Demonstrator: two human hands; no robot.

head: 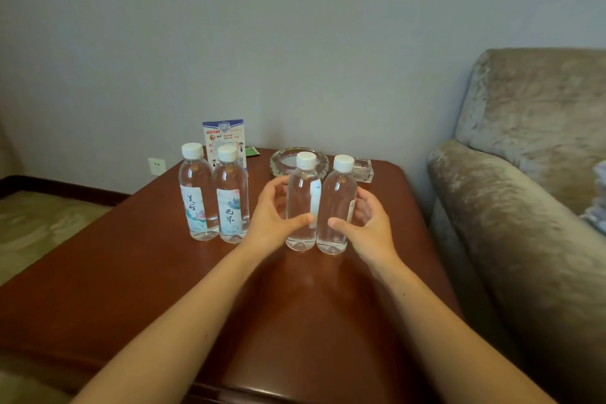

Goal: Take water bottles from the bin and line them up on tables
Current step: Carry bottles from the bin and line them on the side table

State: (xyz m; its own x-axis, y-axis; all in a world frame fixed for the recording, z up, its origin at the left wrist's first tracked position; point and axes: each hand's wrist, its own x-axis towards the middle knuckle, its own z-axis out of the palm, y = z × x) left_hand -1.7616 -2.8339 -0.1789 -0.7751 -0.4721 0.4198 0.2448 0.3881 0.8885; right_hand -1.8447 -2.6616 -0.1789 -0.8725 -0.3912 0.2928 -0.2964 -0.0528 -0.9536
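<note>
The left hand (pixel 272 215) curls round the third bottle (pixel 303 203), counted from the left: its thumb lies across the front and its fingers wrap behind. The right hand (pixel 369 225) grips the fourth bottle (pixel 337 203) the same way from the other side, thumb on the front and fingers behind. These two bottles stand upright on the table (pixel 131 272), touching or very nearly touching each other, with their white caps on and their labels turned mostly away. To the left, apart from this pair, the first bottle (pixel 197 193) and second bottle (pixel 231 198) stand upright side by side, touching, with labels facing the camera. All four form a rough row across the middle of the brown tabletop. Behind the left pair a printed card (pixel 224 133) stands near the wall, with a green slip (pixel 252 151) beside it. Behind the held pair sits a round glass ashtray (pixel 282 159), and just right of it a small square glass dish (pixel 363 170). A grey sofa (pixel 524 174) stands right of the table, and a wall socket (pixel 156 166) shows low on the left.
</note>
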